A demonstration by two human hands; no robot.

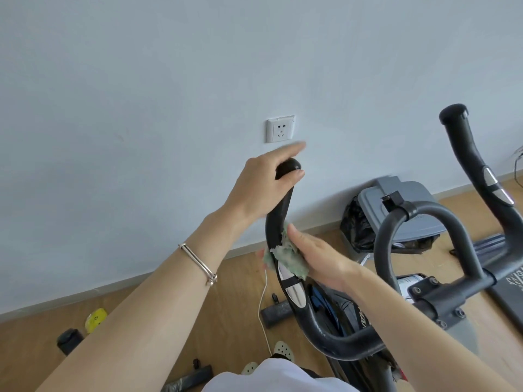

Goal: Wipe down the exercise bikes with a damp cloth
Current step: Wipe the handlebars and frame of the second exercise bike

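A black exercise bike fills the right and centre, with its left handlebar horn (278, 222) rising in the middle and its right horn (467, 154) at the far right. My left hand (263, 190) holds the rounded tip of the left horn, index finger stretched out. Lower down, my right hand (319, 261) presses a pale green cloth (285, 256) around the same horn, just above its silver pulse sensor (294, 290). The centre loop bar (424, 222) and clamp (435, 301) sit to the right.
A pale wall with a white socket (280, 129) stands close behind. A grey bin with a black bag (396, 216) sits by the wall. On the wooden floor lie a white cable (261, 312), a yellow object (96, 320), a black cylinder (69, 340) and the bike's foot (276, 314).
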